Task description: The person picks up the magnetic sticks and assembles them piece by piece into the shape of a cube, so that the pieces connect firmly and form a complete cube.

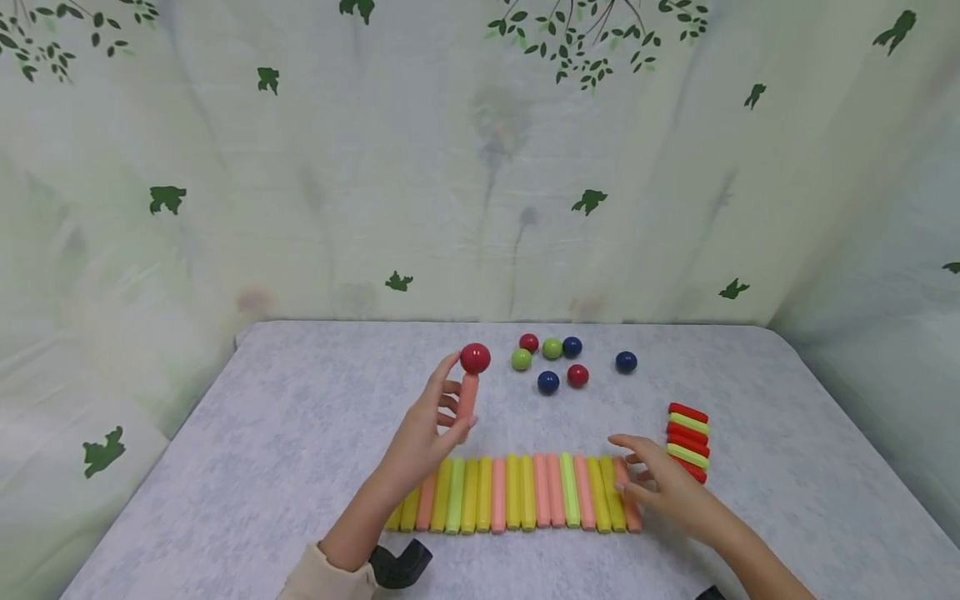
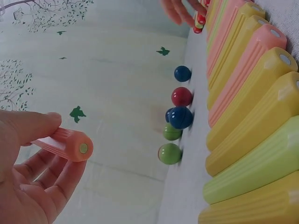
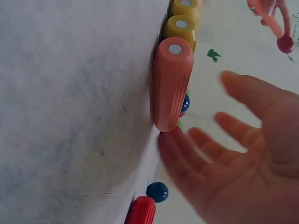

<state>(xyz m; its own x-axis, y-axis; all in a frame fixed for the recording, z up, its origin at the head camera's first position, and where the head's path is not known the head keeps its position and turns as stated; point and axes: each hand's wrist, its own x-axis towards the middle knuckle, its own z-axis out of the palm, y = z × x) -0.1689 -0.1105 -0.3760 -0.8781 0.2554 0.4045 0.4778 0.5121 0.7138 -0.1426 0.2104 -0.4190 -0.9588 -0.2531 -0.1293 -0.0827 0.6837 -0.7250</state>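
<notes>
Meanwhile, left hand (image 1: 427, 429) pinching upright pink stick (image 1: 468, 396), red ball (image 1: 475, 358) on top, above row of sticks (image 1: 517, 492) along table's (image 1: 225, 467) near edge; right hand (image 1: 660, 483), fingers relaxed, touching row's right end.

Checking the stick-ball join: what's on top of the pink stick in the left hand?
A red ball sits on the upper end of the pink stick, which the left hand holds upright. The contact itself is hidden beneath the ball.
</notes>
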